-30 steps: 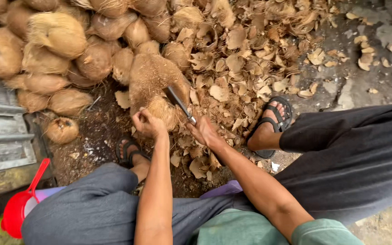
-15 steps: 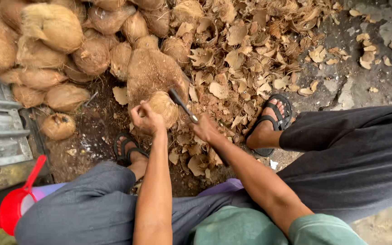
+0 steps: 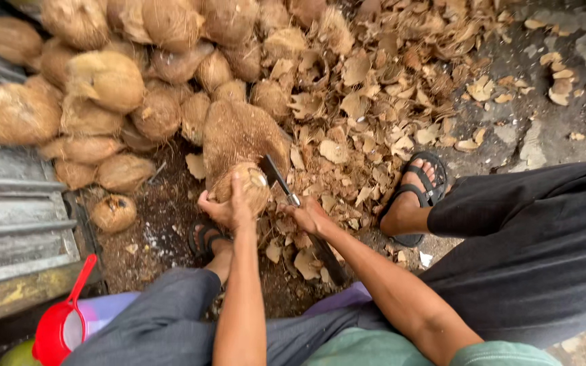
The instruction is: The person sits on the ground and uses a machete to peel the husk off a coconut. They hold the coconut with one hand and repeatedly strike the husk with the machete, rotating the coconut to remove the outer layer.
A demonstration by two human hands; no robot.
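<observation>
1. The coconut [image 3: 247,184], brown and fibrous with a pale bared patch, sits just above centre.
2. The left hand [image 3: 224,209] is clamped on it; the right hand [image 3: 308,217] grips the knife [image 3: 278,179] at 3 o'clock.
3. Likely risk: the blade glancing off husk toward the left hand's fingers.
4. The husked pile [image 3: 103,95] lies at 10 o'clock.

I assess this as an outdoor coconut-husking yard. A heap of husked coconuts [image 3: 110,102] lies on bare dirt ground [image 3: 564,122], with a thick litter of dry husk scraps [image 3: 374,102] beside it. Corrugated metal sheeting [image 3: 15,210] borders the left edge, a red plastic scoop [image 3: 59,329] near it.
</observation>
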